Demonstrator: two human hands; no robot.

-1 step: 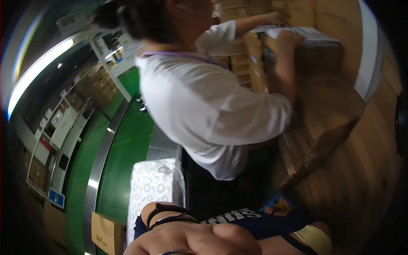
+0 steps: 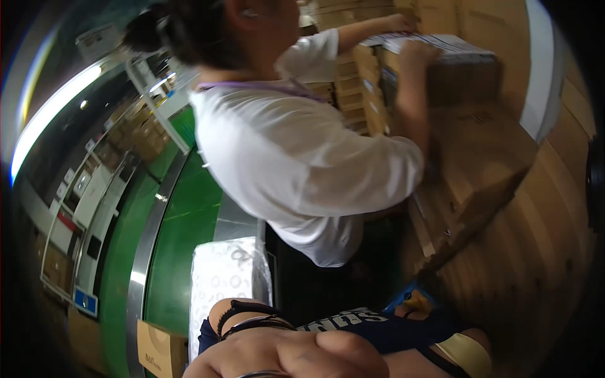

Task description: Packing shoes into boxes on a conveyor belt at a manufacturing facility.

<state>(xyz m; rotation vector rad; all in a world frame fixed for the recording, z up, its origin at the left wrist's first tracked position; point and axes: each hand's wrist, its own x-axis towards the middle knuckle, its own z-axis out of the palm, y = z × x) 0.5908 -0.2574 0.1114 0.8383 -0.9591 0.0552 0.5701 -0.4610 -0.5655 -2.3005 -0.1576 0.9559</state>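
Note:
Close to the camera at the lower edge, what appears to be my left hand (image 2: 296, 354) shows its back and knuckles. Dark bands circle the wrist beside it, and a ring-like band shows at the bottom edge. Its fingertips are hidden or cut off, and I make out nothing held. Beyond it lies a white plastic-wrapped package (image 2: 224, 271) with a grey ring pattern. I do not see my right hand. A co-worker in a white top (image 2: 302, 151) has both hands at a paper-topped carton (image 2: 466, 79), resting on a larger brown carton (image 2: 482, 142).
A green conveyor (image 2: 186, 220) with metal rails runs along the left. A small brown box (image 2: 161, 349) sits at its near end. Shelving (image 2: 88, 201) stands farther left, and stacked cartons (image 2: 346, 82) fill the back. Wooden boards (image 2: 535, 239) spread out at the right.
The co-worker and the cartons appear slightly farther left in the view. My hand stays where it was at the lower edge.

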